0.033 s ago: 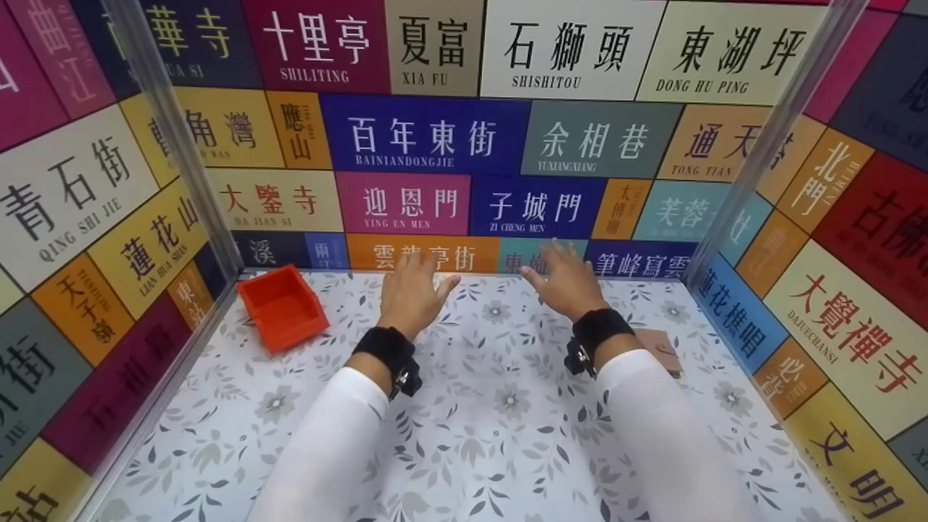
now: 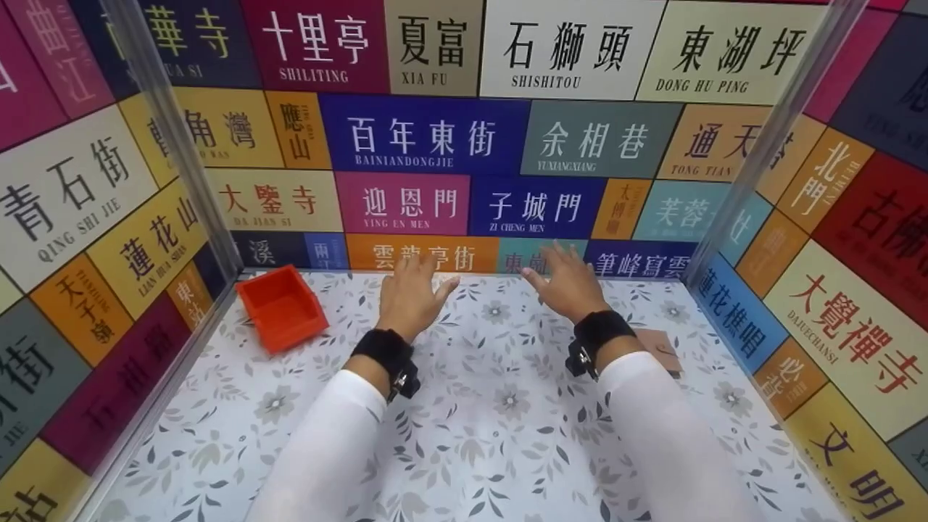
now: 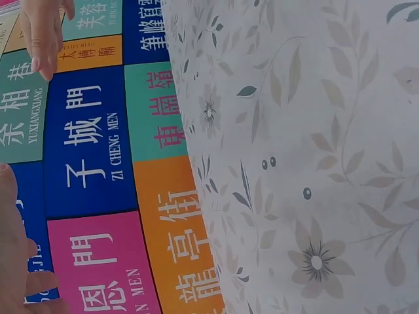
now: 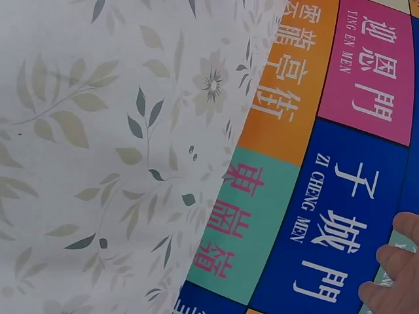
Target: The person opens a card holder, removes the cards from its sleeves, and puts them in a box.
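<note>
My left hand (image 2: pixel 412 296) is held out over the far middle of the table, its fingers extended and its thumb spread toward the right. Opposite it, my right hand (image 2: pixel 571 286) reaches forward too, thumb toward the left. Neither one holds anything. An orange-red open box (image 2: pixel 284 310) lies to the left of the left hand. Partly behind the right wrist is a flat brown piece (image 2: pixel 660 351) with a dark mark on it. In the left wrist view, the left hand's fingers (image 3: pixel 26 275) show at the lower left edge; the right wrist view catches fingertips (image 4: pixel 386 278) at lower right.
A white table (image 2: pixel 507 435) with a grey leaf and flower print spans the space. Walls of coloured panels (image 2: pixel 428 134) with Chinese lettering enclose it at the back and both sides. Clear upright strips (image 2: pixel 181 156) run along the corners. Each wrist wears a black band (image 2: pixel 386 349).
</note>
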### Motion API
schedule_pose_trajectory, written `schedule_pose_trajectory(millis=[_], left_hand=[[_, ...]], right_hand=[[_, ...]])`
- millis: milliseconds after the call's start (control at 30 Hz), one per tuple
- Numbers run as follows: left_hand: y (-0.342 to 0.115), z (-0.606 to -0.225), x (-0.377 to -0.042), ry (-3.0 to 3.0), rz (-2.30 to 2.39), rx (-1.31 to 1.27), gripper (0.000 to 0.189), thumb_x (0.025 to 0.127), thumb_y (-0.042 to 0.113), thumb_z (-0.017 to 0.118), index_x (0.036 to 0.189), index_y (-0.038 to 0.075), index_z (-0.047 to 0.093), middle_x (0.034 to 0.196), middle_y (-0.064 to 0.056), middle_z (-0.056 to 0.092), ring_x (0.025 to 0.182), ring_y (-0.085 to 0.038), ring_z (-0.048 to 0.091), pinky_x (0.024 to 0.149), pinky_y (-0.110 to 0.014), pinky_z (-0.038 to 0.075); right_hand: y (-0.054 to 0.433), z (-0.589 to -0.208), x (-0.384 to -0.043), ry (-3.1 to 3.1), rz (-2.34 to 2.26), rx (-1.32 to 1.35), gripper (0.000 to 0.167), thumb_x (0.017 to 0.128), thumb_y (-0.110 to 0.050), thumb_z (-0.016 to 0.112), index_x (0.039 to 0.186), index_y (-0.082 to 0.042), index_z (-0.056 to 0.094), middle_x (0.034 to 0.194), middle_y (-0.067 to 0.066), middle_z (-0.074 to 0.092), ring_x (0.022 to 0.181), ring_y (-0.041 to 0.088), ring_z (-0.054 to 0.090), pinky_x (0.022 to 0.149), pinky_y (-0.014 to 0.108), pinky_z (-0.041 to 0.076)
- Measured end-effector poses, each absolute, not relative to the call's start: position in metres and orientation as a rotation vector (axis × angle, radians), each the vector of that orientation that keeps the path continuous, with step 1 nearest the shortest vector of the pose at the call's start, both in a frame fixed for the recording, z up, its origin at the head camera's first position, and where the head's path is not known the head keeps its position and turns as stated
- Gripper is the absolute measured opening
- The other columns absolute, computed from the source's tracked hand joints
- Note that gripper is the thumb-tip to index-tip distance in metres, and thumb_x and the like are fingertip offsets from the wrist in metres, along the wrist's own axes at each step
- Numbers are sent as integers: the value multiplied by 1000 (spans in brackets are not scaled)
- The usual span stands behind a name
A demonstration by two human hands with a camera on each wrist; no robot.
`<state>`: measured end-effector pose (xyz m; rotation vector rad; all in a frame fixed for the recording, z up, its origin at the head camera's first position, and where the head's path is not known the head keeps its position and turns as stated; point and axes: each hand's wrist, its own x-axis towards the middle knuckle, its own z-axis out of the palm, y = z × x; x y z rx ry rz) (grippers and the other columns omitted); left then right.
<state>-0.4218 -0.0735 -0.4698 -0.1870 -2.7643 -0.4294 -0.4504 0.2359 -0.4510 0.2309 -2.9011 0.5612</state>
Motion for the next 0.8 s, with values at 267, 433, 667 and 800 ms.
schedule_pose_trajectory(millis=[267, 433, 667, 800], left_hand=[[-91, -504, -400, -2933, -462, -165, 77, 93, 73, 44, 149, 21, 48, 150, -10, 49, 138, -33, 45, 109, -58, 41], [-95, -522, -379, -3004, -517, -189, 68, 92, 64, 58, 142, 18, 57, 136, -13, 61, 127, -34, 56, 103, -56, 46], [-95, -543, -356, -3141, -568, -215, 57, 89, 50, 70, 136, 19, 62, 130, -11, 64, 123, -35, 58, 104, -56, 45], [-95, -547, -350, -3143, -566, -257, 53, 85, 46, 76, 129, 17, 67, 120, -8, 67, 115, -34, 61, 98, -52, 49]], right_hand=[[274, -472, -452, -2838, 562, 119, 80, 93, -71, 45, 157, -24, 32, 163, 9, 34, 152, 38, 25, 118, 67, 21], [315, -497, -451, -2852, 519, -85, 81, 94, -70, 46, 157, -22, 32, 158, 12, 42, 144, 46, 34, 107, 78, 24], [365, -527, -429, -2938, 511, -396, 76, 97, -54, 54, 155, -10, 33, 150, 28, 43, 134, 56, 36, 101, 79, 28], [381, -535, -413, -2972, 533, -577, 80, 94, -53, 54, 154, -5, 32, 149, 36, 37, 131, 61, 33, 96, 78, 32]])
